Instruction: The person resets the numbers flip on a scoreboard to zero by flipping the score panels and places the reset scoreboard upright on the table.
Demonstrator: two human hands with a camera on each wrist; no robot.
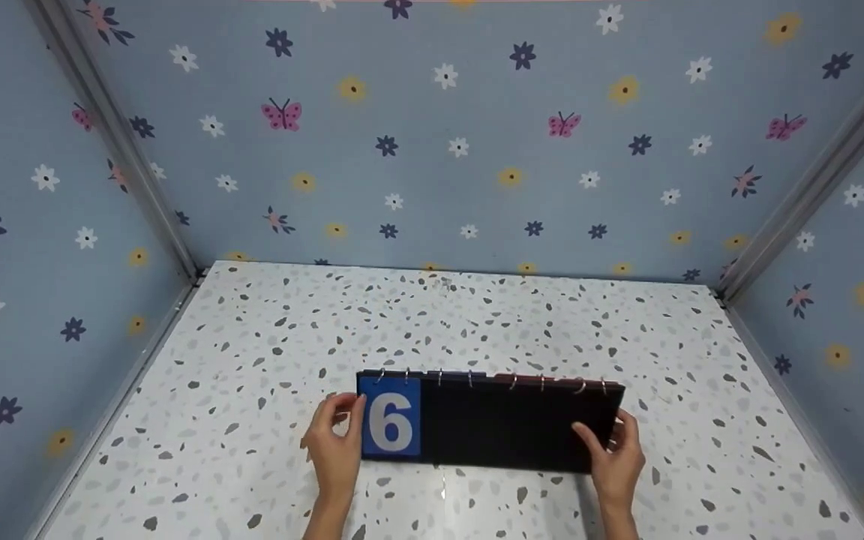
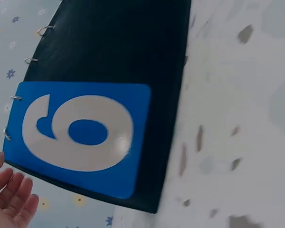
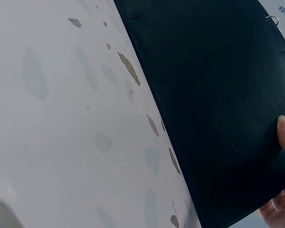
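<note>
A black flip scoreboard (image 1: 503, 424) with metal rings along its top edge faces me, tilted up above the speckled table. At its left end hangs a blue card (image 2: 141, 109) bearing a white 6; the rest of its front is plain black. My left hand (image 1: 336, 446) pinches the left edge, thumb beside the card, though the fingers' full contact is hidden. With the thumb on the black front (image 3: 218, 104) and fingers behind, my right hand (image 1: 618, 457) grips the right end. Whether the lower edge touches the table, I cannot tell.
The white speckled tabletop (image 1: 372, 315) stretches behind and around the scoreboard. Blue panels with flowers and butterflies form a back wall (image 1: 432, 180), a left wall (image 1: 27, 277) and a right wall (image 1: 822, 247). Grey metal posts (image 1: 121, 142) run up the corners.
</note>
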